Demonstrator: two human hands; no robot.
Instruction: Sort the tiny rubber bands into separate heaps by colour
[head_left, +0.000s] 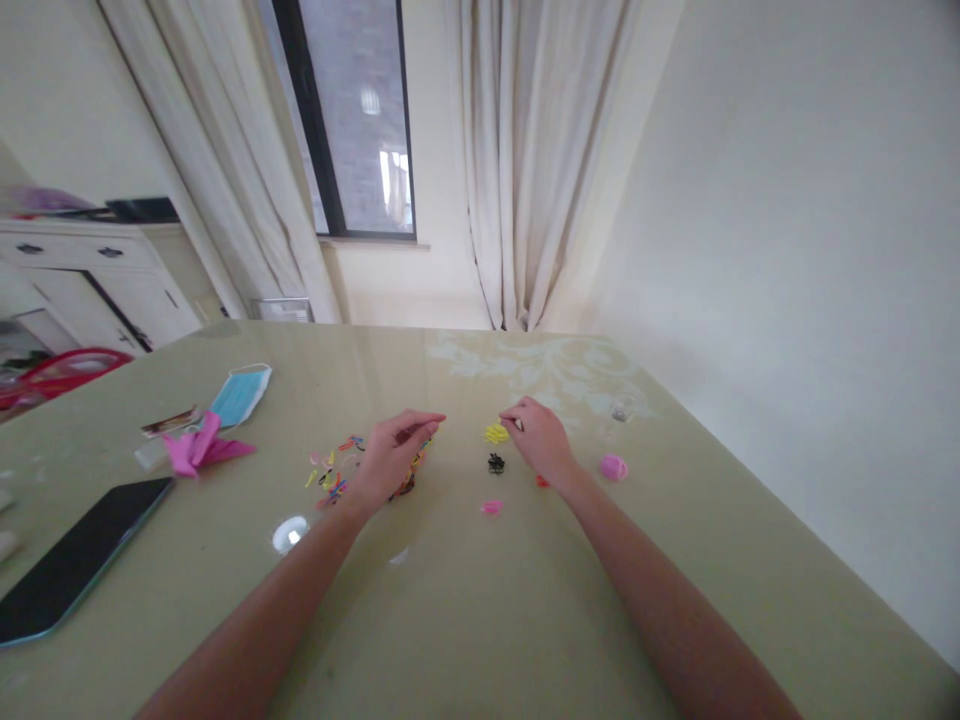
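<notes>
My left hand (395,455) hovers over the right side of a mixed pile of small coloured pieces (330,485) that look like little rubber bands. Its fingers stretch to the right, with the thumb slightly apart below them and nothing visible between. Just beside a small yellow heap (496,433), my right hand (540,435) has thumb and fingertips closed in a pinch; whatever they hold is too small to make out. Nearer me lie a black heap (496,463) and a pink heap (492,508). Orange-red pieces (542,481) show partly behind my right wrist.
A purple-pink round object (613,467) and a small clear container (622,408) stand at right. On the left are a round white lid-like disc (289,535), a dark tablet-like device (82,555), folded pink material (201,447) and a blue face mask (240,395). A wall borders the table's right.
</notes>
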